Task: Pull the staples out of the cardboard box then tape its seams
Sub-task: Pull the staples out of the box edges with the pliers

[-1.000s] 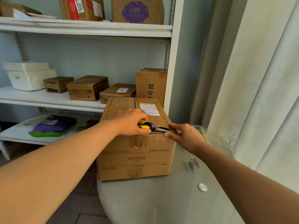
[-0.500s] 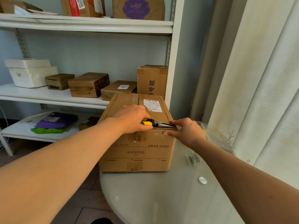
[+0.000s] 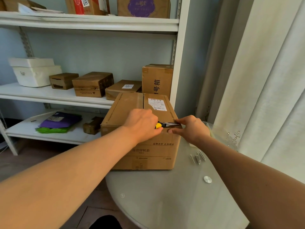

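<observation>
Where pliers (image 3: 166,125) meet box (image 3: 125,111) edge, staple hidden by hands.

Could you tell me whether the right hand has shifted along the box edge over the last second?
No. The right hand stays gripping the near right top corner of the cardboard box, beside the pliers tip; the view shift comes from the head camera.

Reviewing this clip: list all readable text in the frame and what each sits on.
"自在好状态": front of the cardboard box on the glass table.
"品牌直营 正品保证": same front, above it.
"号箱": upright box on the shelf.
"500", partly cut off: red-labelled box on the top shelf.
Shipping labels and purple logo: too blurred.
</observation>
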Action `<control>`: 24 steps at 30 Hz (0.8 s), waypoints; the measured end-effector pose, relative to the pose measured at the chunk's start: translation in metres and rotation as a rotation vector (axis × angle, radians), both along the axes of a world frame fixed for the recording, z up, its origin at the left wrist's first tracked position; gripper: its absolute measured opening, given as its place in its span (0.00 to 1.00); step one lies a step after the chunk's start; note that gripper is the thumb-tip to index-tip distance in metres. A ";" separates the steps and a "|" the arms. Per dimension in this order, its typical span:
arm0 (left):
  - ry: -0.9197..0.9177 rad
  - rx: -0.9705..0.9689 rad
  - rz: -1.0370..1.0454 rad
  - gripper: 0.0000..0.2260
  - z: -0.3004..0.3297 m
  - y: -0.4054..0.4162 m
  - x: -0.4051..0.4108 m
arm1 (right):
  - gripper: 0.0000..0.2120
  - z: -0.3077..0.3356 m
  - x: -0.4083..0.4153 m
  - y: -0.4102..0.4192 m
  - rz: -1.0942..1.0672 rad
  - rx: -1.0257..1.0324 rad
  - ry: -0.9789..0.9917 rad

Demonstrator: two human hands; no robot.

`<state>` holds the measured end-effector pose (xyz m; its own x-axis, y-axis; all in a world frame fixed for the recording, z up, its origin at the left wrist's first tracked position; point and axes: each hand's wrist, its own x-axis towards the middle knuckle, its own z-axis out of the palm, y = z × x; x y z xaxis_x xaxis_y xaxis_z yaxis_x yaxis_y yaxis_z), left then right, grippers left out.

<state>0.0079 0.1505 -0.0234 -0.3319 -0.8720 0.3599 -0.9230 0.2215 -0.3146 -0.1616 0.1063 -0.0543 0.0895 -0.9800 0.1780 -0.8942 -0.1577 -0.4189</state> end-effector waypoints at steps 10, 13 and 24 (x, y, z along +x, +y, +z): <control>-0.290 -0.116 -0.030 0.20 0.011 0.006 -0.009 | 0.26 0.006 0.001 0.004 -0.006 -0.015 0.064; -0.248 -0.152 -0.039 0.21 0.003 0.002 -0.001 | 0.26 0.005 0.000 0.003 -0.003 -0.022 0.059; -0.106 -0.019 -0.142 0.19 0.000 -0.016 0.021 | 0.31 0.004 -0.004 -0.006 0.023 0.011 0.018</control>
<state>0.0293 0.1344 -0.0235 -0.4886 -0.8068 0.3321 -0.8440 0.3406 -0.4143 -0.1659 0.1001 -0.0505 0.1149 -0.9795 0.1657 -0.8977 -0.1738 -0.4050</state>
